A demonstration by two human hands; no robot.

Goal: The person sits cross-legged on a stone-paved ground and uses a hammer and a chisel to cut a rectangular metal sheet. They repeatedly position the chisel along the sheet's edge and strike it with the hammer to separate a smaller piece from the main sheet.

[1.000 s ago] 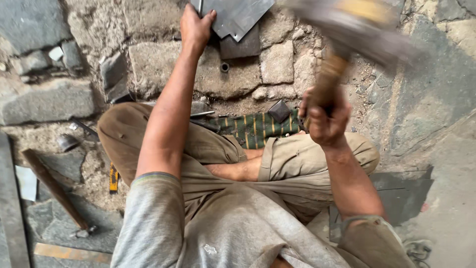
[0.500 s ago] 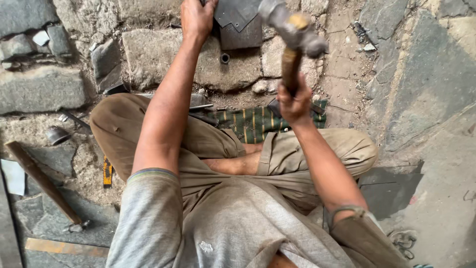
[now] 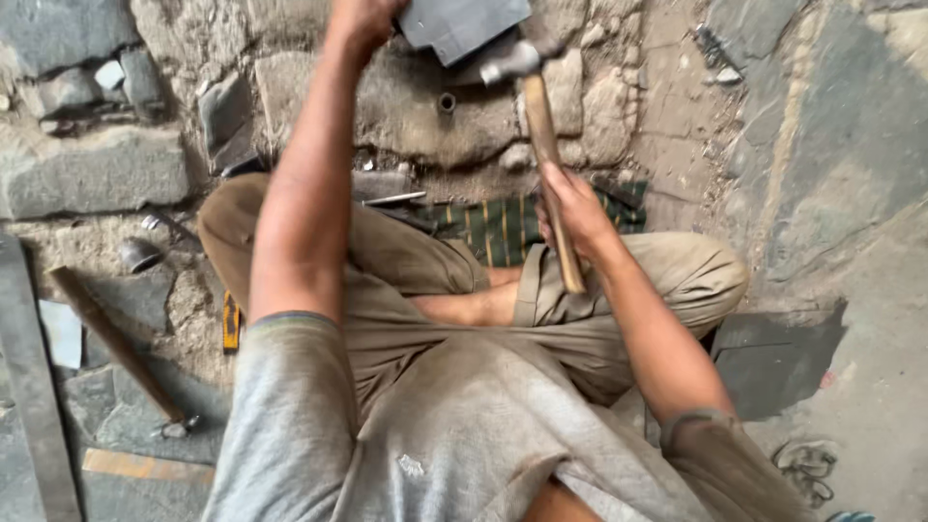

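Step in hand: hammering. Right hand (image 3: pixel 572 211) clenched round wooden handle of hammer (image 3: pixel 527 82); hammer head at 12 o'clock, touching lower edge of grey metal sheet (image 3: pixel 462 24). Left hand (image 3: pixel 362 17) at 11 o'clock, partly cut off, seemingly gripping sheet. Next blow calls for steady sheet, fingers clear. Containers: small metal cup (image 3: pixel 140 254) at 9 o'clock, contents unclear.

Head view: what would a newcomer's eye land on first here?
First, the hammer, its wooden handle gripped in the right hand, its steel head down on the grey metal sheet at top centre. The left hand steadies that sheet on the stone block. A long wooden-handled tool lies at lower left.
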